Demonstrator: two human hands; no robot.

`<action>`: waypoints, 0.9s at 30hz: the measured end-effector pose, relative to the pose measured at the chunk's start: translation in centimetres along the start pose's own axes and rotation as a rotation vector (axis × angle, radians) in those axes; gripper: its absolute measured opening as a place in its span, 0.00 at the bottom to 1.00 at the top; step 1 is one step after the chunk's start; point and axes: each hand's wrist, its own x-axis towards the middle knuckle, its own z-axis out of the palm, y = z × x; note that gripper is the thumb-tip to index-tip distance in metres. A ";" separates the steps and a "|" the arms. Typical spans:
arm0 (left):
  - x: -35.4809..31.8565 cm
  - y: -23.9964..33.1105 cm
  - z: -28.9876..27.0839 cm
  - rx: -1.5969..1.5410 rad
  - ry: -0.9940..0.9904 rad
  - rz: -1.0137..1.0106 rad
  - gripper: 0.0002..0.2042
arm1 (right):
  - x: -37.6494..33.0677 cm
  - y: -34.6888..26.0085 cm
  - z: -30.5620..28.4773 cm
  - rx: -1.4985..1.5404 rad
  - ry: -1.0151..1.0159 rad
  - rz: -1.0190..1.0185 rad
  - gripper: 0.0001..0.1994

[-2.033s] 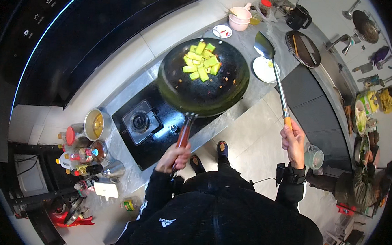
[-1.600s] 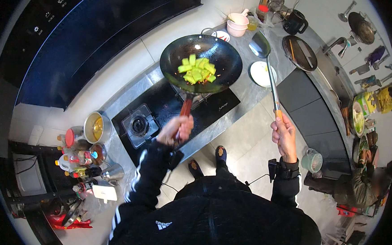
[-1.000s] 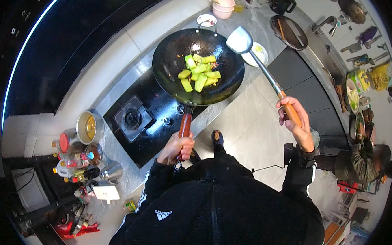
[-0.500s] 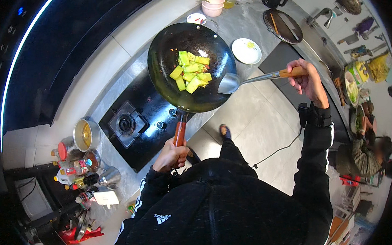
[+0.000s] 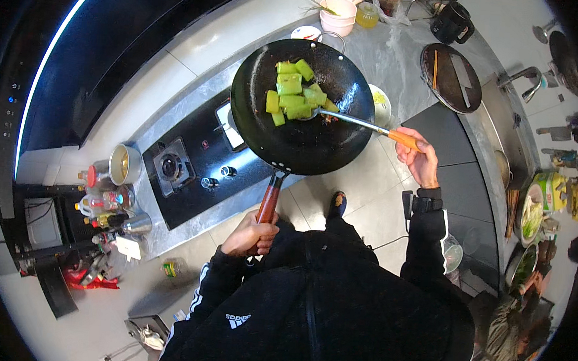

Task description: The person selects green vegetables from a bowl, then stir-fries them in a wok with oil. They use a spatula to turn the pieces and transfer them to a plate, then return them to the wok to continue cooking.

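Grey steel counter [image 5: 402,55] carrying black gas hob [image 5: 190,168]; pink bowl [image 5: 339,15], round dark board [image 5: 451,78], small pot [image 5: 123,164], sauce bottles [image 5: 99,199] upon it.

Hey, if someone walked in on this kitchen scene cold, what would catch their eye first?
The big black wok held up over the stove, with bright green vegetable chunks in it. The left hand grips its reddish handle, while the right hand pushes a metal spatula into the pieces. A cluster of bottles and jars crowds the counter to the left.
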 end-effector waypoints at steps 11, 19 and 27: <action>2.4 1.1 2.7 -0.027 0.045 0.010 0.12 | 4.2 1.5 -1.1 0.046 0.060 -0.107 0.26; 4.4 1.8 1.2 -0.020 0.026 0.082 0.12 | 0.0 -0.1 -1.8 0.032 0.166 -0.093 0.24; 6.7 3.3 0.5 -0.070 0.076 0.127 0.13 | -3.2 -3.5 -3.3 -0.042 0.234 -0.125 0.24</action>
